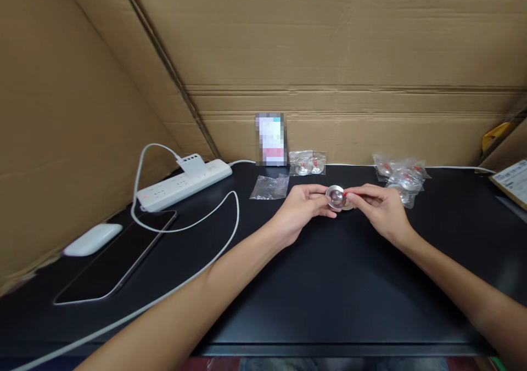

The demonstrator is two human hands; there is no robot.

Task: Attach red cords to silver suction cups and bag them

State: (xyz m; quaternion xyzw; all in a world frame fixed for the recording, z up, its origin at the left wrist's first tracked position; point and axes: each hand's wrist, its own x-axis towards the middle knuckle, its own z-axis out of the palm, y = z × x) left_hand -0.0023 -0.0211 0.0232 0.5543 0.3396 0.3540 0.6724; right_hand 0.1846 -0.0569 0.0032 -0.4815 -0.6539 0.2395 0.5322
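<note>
A small round silver disc (335, 195) with a shiny domed middle is held up just above the black table. My left hand (307, 203) is closed, its fingers and thumb gripping the disc's left edge. From the other side, my right hand (381, 209) pinches a thin red piece (346, 194) that meets the disc's right edge. Whether the two are joined cannot be made out. Something pale and tan (348, 205) shows just under the disc, partly hidden by the right fingers. An opened-looking clear plastic bag (269, 187) lies left of the hands.
Small clear bags with silver discs and red bits lie behind (307, 165) and to the right (403, 178). A lit, blurred screen (270, 139) leans on the cardboard wall (329, 58). A power strip (185, 184), white cable (236, 206), tablet (117, 258) and white case (93, 239) are left.
</note>
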